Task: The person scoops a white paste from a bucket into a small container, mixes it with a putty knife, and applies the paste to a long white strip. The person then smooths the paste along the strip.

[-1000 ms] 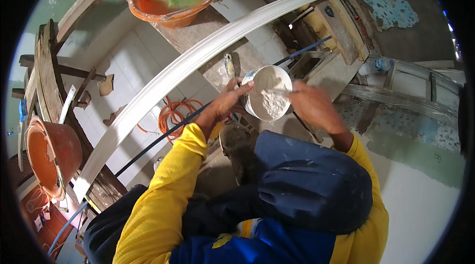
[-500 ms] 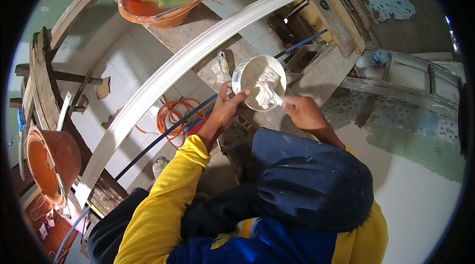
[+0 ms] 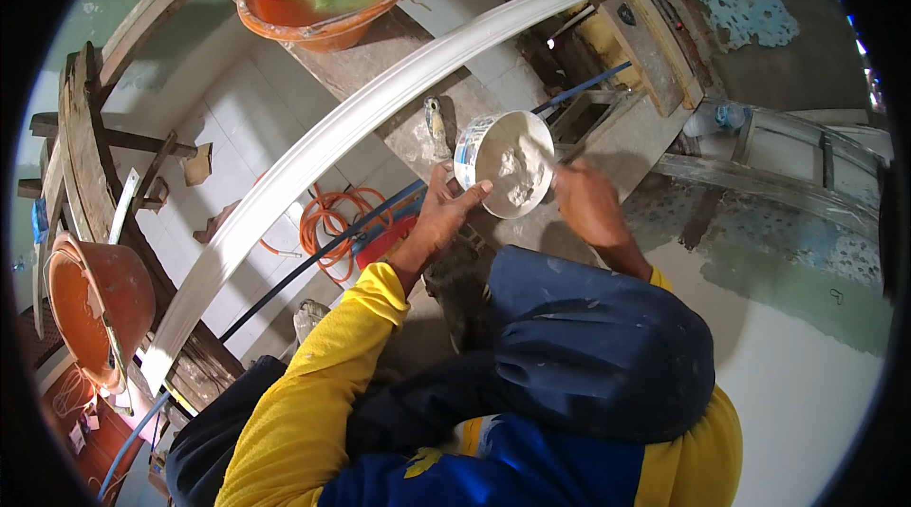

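Observation:
My left hand (image 3: 446, 213) grips the lower left side of a white tub (image 3: 469, 150) holding thick off-white paste (image 3: 520, 175). My right hand (image 3: 586, 203) is closed on a mixing tool (image 3: 545, 156), blurred and partly in the paste. Just left of the tub, a dirty metal tool with a worn handle (image 3: 436, 122) lies on the plank (image 3: 399, 144). A long white moulding strip (image 3: 361, 113) runs diagonally past it, behind my left hand.
An orange bucket (image 3: 280, 18) with murky water and a green-headed brush stands at the top. Another orange bucket (image 3: 100, 308) sits at the left beside rough timber beams (image 3: 90, 156). An orange hose (image 3: 323, 222) lies coiled on the tiles below the plank. A wooden frame (image 3: 759, 179) is at the right.
The tool in my right hand has moved about within the tub, stirring the paste, and its angle differs. The tub and my left hand have shifted slightly, with the grip kept.

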Action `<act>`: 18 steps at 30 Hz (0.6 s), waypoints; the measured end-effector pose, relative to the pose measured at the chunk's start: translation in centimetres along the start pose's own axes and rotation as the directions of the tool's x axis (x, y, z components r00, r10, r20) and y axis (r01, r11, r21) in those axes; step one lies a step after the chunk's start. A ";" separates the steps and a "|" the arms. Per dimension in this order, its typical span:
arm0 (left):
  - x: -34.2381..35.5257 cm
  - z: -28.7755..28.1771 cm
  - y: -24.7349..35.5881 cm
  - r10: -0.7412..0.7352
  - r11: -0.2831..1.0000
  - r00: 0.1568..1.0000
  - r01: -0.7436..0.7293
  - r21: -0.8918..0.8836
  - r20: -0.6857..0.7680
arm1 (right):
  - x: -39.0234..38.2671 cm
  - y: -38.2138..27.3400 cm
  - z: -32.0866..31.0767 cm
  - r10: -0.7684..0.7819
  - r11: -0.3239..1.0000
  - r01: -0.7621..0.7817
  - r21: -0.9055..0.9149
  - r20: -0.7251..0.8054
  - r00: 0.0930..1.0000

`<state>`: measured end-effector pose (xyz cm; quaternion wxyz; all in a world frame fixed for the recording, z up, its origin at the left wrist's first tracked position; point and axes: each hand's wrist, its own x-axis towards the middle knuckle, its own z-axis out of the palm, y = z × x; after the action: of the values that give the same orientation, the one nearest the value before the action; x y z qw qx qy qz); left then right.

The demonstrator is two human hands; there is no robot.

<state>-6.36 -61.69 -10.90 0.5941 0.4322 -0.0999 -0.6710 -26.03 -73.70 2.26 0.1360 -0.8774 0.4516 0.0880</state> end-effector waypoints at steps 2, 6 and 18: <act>0.9 0.3 -1.4 0.057 0.998 0.998 -0.057 -0.039 -0.013 | -1.3 -0.8 0.8 -0.025 0.998 0.031 -0.053 0.110 0.994; 0.8 -0.6 -0.4 0.005 1.000 1.000 -0.005 0.024 0.029 | -0.2 -0.1 -0.3 -0.041 0.986 0.063 0.156 -0.136 0.990; 3.5 -2.9 2.9 -0.068 0.967 0.997 0.078 0.242 -0.049 | 0.3 0.6 -3.3 -0.223 0.918 0.117 0.379 0.247 0.943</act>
<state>-2.05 -64.51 -12.41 0.5135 0.5187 -0.1536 -0.6661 -26.20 -75.30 5.23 0.3646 -0.8520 0.3570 0.1171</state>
